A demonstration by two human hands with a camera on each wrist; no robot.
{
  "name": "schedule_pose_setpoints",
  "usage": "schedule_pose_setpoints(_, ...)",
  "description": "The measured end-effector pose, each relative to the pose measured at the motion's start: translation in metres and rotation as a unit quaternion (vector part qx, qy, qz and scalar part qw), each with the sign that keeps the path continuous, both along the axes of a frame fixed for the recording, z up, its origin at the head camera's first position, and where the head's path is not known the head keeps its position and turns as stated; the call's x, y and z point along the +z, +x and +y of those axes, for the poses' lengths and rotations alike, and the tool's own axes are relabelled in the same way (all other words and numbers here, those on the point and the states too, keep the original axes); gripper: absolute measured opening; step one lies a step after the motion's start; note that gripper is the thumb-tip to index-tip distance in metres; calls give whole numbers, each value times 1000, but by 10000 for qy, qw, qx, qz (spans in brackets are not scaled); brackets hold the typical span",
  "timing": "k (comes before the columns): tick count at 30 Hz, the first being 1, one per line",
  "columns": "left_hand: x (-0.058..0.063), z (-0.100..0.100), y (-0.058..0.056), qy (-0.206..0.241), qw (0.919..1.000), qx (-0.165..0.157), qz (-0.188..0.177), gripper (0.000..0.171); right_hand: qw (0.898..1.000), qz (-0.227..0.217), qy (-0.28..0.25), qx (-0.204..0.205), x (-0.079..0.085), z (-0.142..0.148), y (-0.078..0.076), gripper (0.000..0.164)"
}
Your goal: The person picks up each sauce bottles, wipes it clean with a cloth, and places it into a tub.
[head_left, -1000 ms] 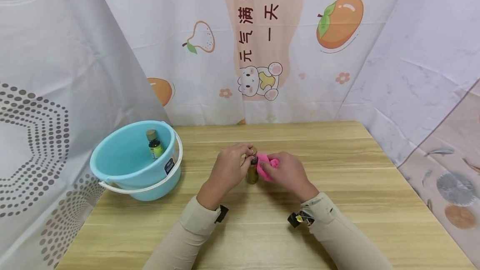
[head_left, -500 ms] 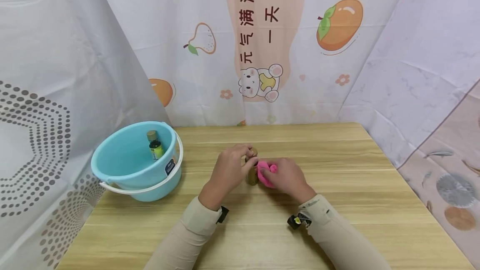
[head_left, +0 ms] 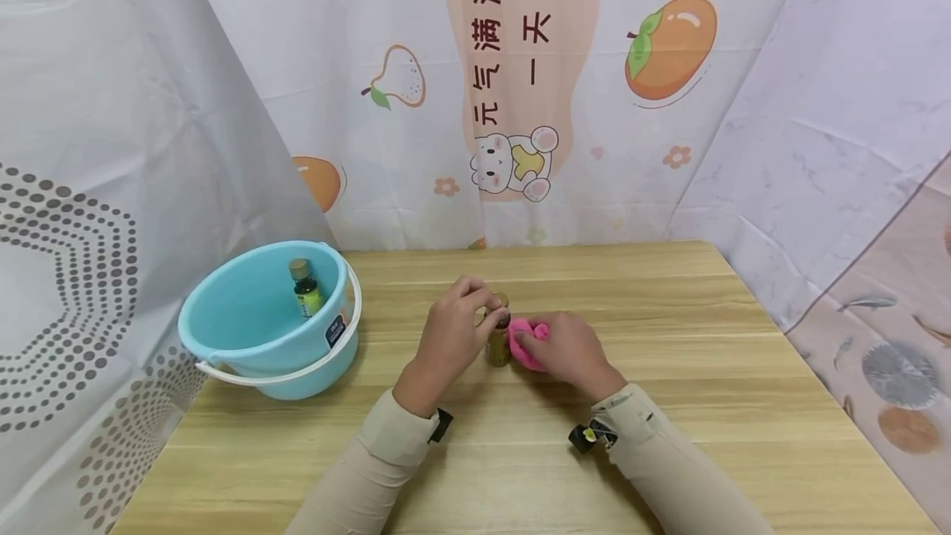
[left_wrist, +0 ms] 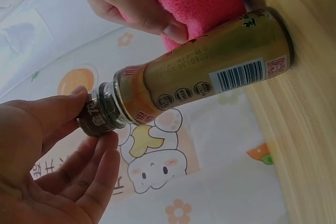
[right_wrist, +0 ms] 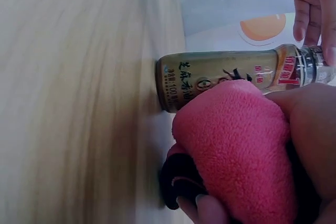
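A small glass sesame oil bottle (left_wrist: 210, 61) with a gold label stands upright on the wooden table. My left hand (head_left: 455, 337) pinches its dark cap (left_wrist: 97, 114) between thumb and fingers. In my right hand (head_left: 570, 349) is a bunched pink plush cloth (right_wrist: 236, 150), held against the side of the bottle's label. Part of a black item (right_wrist: 181, 179) shows under the cloth in the right wrist view. In the head view the fingers hide part of the bottle's neck.
A light blue bucket (head_left: 260, 362) with a white handle stands at the table's left. Inside it leans another small bottle (head_left: 306, 287) with a brown cap and green-yellow label. A printed curtain (head_left: 594, 213) hangs behind the wooden table (head_left: 669, 304).
My right hand and the pink cloth have slid a little lower along the bottle. The left fingers have shifted at the cap, with the knuckles now raised slightly.
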State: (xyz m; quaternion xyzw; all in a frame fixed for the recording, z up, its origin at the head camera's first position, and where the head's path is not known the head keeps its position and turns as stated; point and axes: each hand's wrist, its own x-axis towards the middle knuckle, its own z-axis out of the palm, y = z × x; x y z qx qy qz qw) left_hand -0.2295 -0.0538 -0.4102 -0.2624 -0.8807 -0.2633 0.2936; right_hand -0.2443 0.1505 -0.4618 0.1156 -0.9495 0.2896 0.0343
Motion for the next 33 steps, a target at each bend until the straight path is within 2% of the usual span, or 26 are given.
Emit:
schedule_pose_setpoints(8, 2, -1, 0, -91, 9999, -53, -28, 10, 9996, 79, -257, -127, 9, 0, 1, 36)
schedule_pose_setpoints(17, 2, -2, -1, -137, 9998, -123, 59, 8, 9977, 484, -456, -135, 19, 0, 4, 34)
schedule_pose_setpoints(33, 5, -4, 0, -358, 9993, -101, 72, 6, 9936, 933, -604, -222, 24, -1, 9, 40)
